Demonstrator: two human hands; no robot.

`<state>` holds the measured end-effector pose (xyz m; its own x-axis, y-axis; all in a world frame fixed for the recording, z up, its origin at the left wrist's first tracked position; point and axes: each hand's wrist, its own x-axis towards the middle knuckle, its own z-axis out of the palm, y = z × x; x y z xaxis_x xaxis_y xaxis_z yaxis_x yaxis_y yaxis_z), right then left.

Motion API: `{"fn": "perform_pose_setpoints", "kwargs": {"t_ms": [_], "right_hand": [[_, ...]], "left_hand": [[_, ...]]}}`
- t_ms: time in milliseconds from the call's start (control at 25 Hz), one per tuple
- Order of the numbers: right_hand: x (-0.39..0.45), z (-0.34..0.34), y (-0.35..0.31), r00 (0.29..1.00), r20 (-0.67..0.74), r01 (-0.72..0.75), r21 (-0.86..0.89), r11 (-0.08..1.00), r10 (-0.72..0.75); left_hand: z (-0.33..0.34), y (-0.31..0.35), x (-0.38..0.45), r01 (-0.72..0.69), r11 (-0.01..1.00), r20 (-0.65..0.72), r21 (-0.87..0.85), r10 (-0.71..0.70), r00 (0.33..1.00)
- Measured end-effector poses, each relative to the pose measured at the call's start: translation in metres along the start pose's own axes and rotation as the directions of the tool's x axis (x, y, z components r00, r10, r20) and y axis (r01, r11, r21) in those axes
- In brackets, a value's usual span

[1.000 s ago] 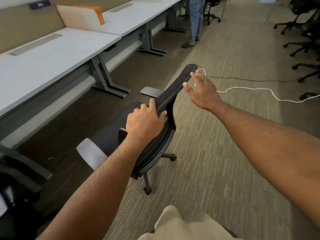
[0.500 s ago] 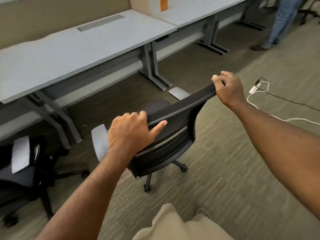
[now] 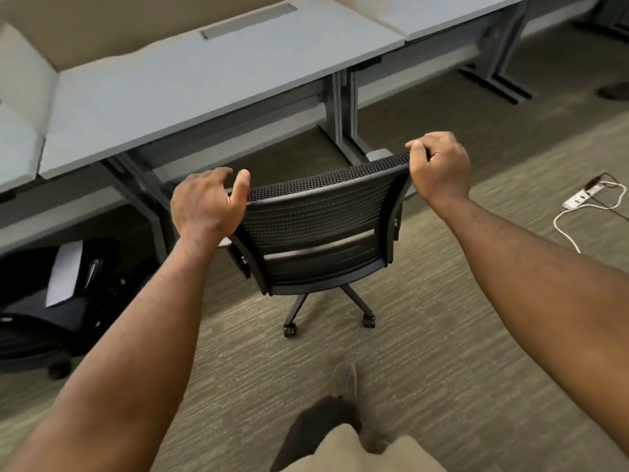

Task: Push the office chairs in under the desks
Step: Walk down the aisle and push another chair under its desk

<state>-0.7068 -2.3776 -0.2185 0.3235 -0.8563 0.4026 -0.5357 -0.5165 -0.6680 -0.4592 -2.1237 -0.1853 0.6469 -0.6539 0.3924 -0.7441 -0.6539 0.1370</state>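
A black mesh-backed office chair [image 3: 320, 240] on castors stands in front of a grey desk [image 3: 190, 83], its back towards me and its seat pointing at the desk. My left hand [image 3: 207, 202] grips the left top corner of the backrest. At the right top corner my right hand [image 3: 439, 168] is closed over the rim. The seat is hidden behind the backrest; one grey armrest tip shows by the right hand.
A second black chair [image 3: 51, 301] sits partly under the desk at the left. Desk legs [image 3: 340, 107] stand just beyond the chair's right side. A white power strip with cords [image 3: 578, 199] lies on the carpet at the right. My shoe [image 3: 345, 379] is below the chair.
The chair has swung round from side-on until its back faces me squarely. My right hand, open a second ago, has closed on the backrest's right corner. The view has turned towards the desk.
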Motion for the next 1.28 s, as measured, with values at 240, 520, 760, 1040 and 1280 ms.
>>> {"fn": "perform_pose_setpoints", "kwargs": {"t_ms": [240,520,760,1040,1280], "right_hand": [[0.078,0.046,0.013,1.000,0.008,-0.013,-0.004,1.000,0.013],[0.169,0.092,0.025,1.000,0.016,-0.021,-0.027,0.999,0.022],[0.223,0.116,0.038,0.998,0.032,-0.047,-0.156,0.987,0.052],[0.242,0.139,0.019,0.967,0.195,0.223,-0.349,0.910,-0.162],[0.187,0.157,0.000,0.651,0.516,0.682,-0.075,0.728,-0.557]], "left_hand": [[0.051,0.002,0.106,0.063,0.998,0.013,0.009,-0.063,0.998],[0.105,0.011,0.220,0.068,0.998,0.051,-0.008,-0.068,0.996],[0.140,0.029,0.269,0.140,0.987,0.074,-0.084,-0.134,0.988],[0.154,0.058,0.255,0.130,0.986,0.142,-0.103,-0.115,0.983],[0.158,0.089,0.174,0.253,0.967,0.314,-0.020,-0.234,0.920]]}}
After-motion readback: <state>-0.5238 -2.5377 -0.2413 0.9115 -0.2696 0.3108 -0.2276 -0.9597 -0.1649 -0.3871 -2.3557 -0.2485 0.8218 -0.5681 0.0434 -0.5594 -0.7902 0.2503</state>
